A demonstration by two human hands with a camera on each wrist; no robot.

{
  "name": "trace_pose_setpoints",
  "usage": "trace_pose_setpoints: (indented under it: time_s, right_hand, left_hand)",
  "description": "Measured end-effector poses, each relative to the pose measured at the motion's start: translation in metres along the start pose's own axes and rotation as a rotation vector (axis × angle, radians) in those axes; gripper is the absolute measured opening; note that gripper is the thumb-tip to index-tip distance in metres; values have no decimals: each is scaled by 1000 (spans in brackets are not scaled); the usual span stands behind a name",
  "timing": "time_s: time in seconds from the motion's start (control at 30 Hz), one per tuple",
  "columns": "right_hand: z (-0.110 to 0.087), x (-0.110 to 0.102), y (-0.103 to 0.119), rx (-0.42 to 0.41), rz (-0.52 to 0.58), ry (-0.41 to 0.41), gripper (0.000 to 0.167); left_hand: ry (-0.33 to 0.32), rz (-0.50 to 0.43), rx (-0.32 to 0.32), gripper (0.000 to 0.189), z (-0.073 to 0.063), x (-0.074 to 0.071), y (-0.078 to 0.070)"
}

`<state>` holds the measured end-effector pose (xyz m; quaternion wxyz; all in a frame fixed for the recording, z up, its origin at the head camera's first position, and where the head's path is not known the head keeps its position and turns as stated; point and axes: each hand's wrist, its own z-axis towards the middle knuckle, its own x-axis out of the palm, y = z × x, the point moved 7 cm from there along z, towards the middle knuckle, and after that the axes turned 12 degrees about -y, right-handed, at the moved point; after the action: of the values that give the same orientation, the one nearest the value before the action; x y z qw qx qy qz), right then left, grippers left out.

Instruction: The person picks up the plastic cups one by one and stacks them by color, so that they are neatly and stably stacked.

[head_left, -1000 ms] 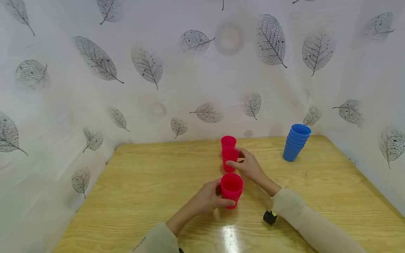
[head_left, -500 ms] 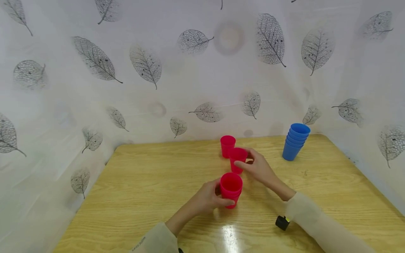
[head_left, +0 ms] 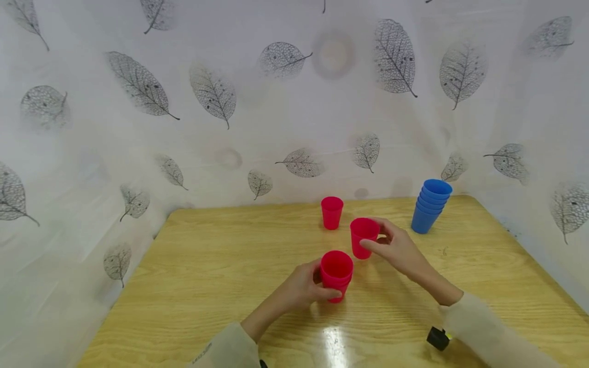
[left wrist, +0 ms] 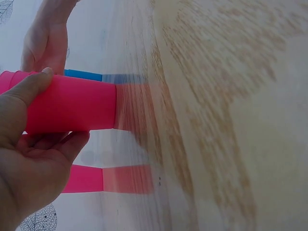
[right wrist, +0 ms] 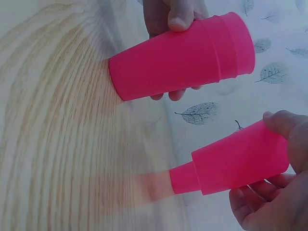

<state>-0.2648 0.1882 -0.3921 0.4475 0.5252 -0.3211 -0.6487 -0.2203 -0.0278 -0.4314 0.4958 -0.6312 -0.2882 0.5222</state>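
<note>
My left hand [head_left: 301, 289] grips a nested pair of red plastic cups [head_left: 337, 278] standing upright near the middle of the table; two rims show in the right wrist view. In my right hand [head_left: 398, 248] is a single red cup [head_left: 363, 239], held upright between thumb and fingers, just behind and to the right of the pair. The right wrist view shows this held cup [right wrist: 240, 159] with its base raised off the wood. Farther back, another red cup [head_left: 332, 213] stands alone, untouched by either hand.
A tilted-looking stack of several nested blue cups [head_left: 430, 207] stands at the back right of the wooden table [head_left: 221, 255]. A white curtain with leaf prints [head_left: 303, 117] hangs behind and along both sides. A small black device [head_left: 438, 338] hangs by the right sleeve.
My right hand has carried its red cup away from the lone back cup, rightward and toward me. My left hand and the nested cups have stayed put.
</note>
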Motion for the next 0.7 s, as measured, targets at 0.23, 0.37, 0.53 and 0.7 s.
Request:
trace_pose_setpoints:
  time_s: [0.23,0.37,0.53,0.7]
  right_hand:
    - [-14,-19,11,-32,7,-4,59]
    - [-21,-29,17,-60,-4,-17,58]
    - [-30,-40,27,-95,14,-21,54]
    - [-40,-47,41,-131,9,-23,53]
  left_hand:
    - [8,-21,12,52,1,2,-1]
    - [8,-29,8,53,0,2,0]
    - [5,-31,9,53,0,1,-2]
    - [1,-33,7,52,0,1,-2]
